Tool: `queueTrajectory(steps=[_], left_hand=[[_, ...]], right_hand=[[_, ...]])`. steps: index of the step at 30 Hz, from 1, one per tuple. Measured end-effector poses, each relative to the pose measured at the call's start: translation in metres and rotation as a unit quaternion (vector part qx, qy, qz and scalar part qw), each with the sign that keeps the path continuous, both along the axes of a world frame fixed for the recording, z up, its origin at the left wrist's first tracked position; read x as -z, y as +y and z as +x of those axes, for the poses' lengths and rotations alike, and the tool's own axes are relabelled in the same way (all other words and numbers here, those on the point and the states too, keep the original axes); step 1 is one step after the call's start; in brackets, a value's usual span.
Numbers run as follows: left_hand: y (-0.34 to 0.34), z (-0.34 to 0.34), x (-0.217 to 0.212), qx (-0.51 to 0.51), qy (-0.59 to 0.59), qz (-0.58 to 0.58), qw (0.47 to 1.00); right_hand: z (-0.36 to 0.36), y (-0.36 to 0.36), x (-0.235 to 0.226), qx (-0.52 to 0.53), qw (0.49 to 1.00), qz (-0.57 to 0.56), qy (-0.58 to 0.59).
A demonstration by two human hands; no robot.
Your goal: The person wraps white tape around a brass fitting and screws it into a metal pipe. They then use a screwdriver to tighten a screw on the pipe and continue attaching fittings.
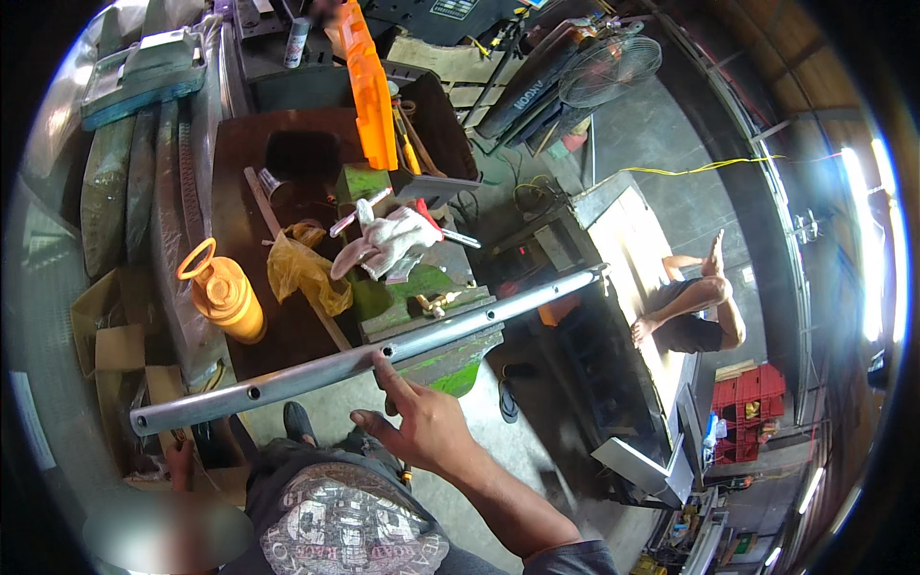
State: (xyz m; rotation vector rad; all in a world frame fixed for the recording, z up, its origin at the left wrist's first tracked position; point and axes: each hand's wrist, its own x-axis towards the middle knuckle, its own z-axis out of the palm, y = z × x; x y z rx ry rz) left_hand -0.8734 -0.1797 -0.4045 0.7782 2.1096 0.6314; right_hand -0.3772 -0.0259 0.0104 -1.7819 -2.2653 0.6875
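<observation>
Here the right hand (422, 422) touches the long grey metal bar (369, 356) with open fingers; left hand (180, 460) grips its near end; yellow jug (225, 297) closed, contents unseen.

My right hand (422, 422) fingertip touching a long grey drilled metal bar (369, 359), bar clamped across a green vise (422, 316), orange jug (225, 297) just beside.

Counter (240, 220): dark, cluttered
Jug (226, 297): orange, ring handle, upright on counter's near left
Bag (302, 268): yellow, crumpled, beside jug
Gloves (388, 241): white, heaped mid-counter
Fan (609, 69): far right floor
</observation>
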Motion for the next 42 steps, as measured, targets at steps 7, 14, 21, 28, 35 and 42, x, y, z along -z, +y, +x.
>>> queueTrajectory(steps=[7,14,21,28,35,42], left_hand=[[0.005,-0.006,0.0,-0.015,0.013,-0.018,1.0],[-0.007,-0.024,0.008,-0.003,-0.016,0.008,1.0],[0.005,-0.015,-0.01,-0.002,0.046,0.001,0.999],[0.015,0.002,-0.018,-0.002,0.061,-0.042,0.997],[0.02,0.008,-0.022,0.004,0.073,-0.065,0.995],[0.014,-0.023,-0.019,-0.079,0.059,0.002,0.995]], right_hand=[[0.005,0.002,-0.001,0.002,0.997,0.045,-0.063],[0.012,0.002,-0.007,-0.002,0.997,0.069,-0.042],[0.011,-0.01,-0.026,0.004,0.998,0.068,0.0],[0.005,0.007,-0.015,-0.001,0.996,0.051,-0.074],[0.003,-0.003,-0.022,0.01,0.999,-0.024,0.018],[-0.002,-0.001,-0.026,-0.046,0.989,-0.111,0.08]])
